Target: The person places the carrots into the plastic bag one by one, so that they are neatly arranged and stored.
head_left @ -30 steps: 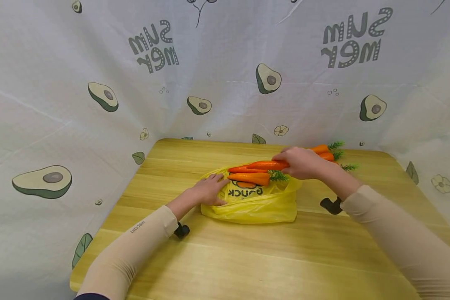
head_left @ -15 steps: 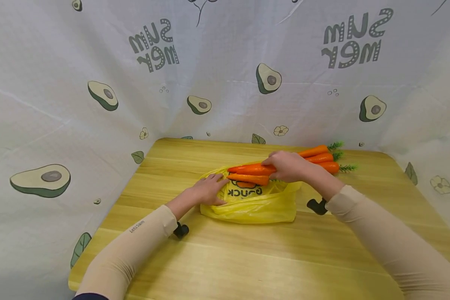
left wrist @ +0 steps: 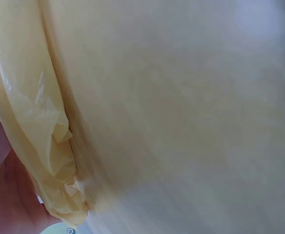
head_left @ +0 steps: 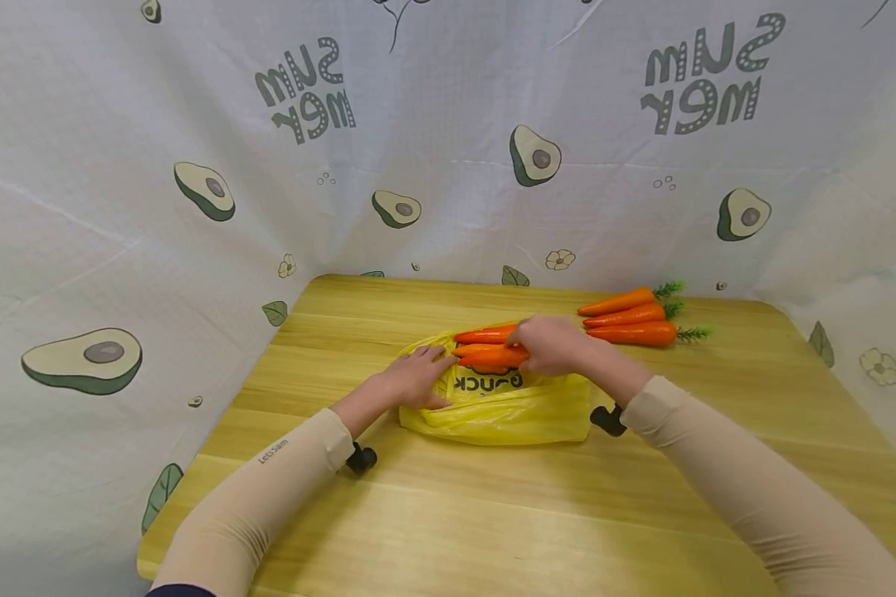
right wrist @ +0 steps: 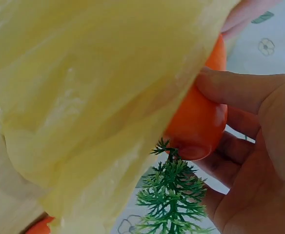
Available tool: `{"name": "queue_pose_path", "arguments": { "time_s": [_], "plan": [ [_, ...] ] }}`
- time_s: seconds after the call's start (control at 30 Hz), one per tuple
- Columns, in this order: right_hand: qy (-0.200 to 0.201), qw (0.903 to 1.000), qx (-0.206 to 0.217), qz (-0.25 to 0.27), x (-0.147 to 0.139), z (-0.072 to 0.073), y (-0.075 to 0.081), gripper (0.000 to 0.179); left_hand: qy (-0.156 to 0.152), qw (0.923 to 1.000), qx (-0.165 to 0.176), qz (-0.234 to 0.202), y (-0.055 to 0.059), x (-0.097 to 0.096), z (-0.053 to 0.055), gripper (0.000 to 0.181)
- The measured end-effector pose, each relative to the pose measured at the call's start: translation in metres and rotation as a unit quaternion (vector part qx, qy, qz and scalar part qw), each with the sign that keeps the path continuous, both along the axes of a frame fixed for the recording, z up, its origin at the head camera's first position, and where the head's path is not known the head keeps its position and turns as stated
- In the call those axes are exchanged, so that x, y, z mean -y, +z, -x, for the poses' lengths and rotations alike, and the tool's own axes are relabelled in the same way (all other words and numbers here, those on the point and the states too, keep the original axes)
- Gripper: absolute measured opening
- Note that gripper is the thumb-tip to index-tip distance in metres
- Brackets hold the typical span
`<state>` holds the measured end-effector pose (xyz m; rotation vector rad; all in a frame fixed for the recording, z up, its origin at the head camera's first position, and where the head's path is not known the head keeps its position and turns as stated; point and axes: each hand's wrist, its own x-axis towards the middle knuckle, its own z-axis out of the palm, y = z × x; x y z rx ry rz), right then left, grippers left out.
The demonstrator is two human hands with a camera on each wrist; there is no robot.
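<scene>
An opened yellow plastic bag (head_left: 493,423) with dark print lies on the table, its mouth facing up and right. My left hand (head_left: 418,377) rests at the bag's left side, fingers spread over the plastic and thumb along the front fold. Several orange carrots (head_left: 485,335) lie side by side in the bag's mouth, tips pointing left. My right hand (head_left: 548,344) grips a carrot (right wrist: 198,124) by its thick end, thumb on one side and fingers on the other. Its green leafy top (right wrist: 174,195) hangs out beside the palm. The bag's yellow film hides the rest of it.
Three more carrots (head_left: 630,334) with green tops lie on the wooden table (head_left: 478,514), right of and behind the bag. A white curtain (head_left: 448,166) with avocado prints hangs behind the table and along its sides.
My right hand has moved left and nearer to me, over the carrots in the bag, with its carrot. The three carrots at right now show in full. The left hand stays put.
</scene>
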<state>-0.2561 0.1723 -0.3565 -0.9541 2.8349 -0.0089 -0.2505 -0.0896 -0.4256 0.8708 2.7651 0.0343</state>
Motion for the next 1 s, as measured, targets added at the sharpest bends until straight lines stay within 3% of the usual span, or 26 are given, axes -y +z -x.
{"name": "queue_pose_path", "arguments": {
  "time_s": [0.2, 0.43, 0.73, 1.0],
  "plan": [
    [-0.005, 1.0000, 0.003, 0.004, 0.005, 0.000, -0.010, 0.038, -0.005, 1.0000, -0.002, -0.004, 0.000, 0.000, 0.000, 0.080],
    [0.016, 0.9993, -0.030, 0.013, 0.007, -0.002, -0.017, 0.036, -0.002, 1.0000, 0.001, -0.003, 0.001, -0.001, 0.000, 0.081],
    [0.009, 0.9987, -0.047, -0.015, 0.007, -0.004, -0.029, 0.040, 0.008, 0.9999, 0.012, -0.003, 0.002, -0.002, -0.001, 0.082],
    [-0.009, 0.9986, -0.050, 0.011, 0.003, -0.004, -0.033, 0.035, 0.007, 0.9998, 0.017, -0.004, 0.004, -0.002, -0.002, 0.083]
  ]
}}
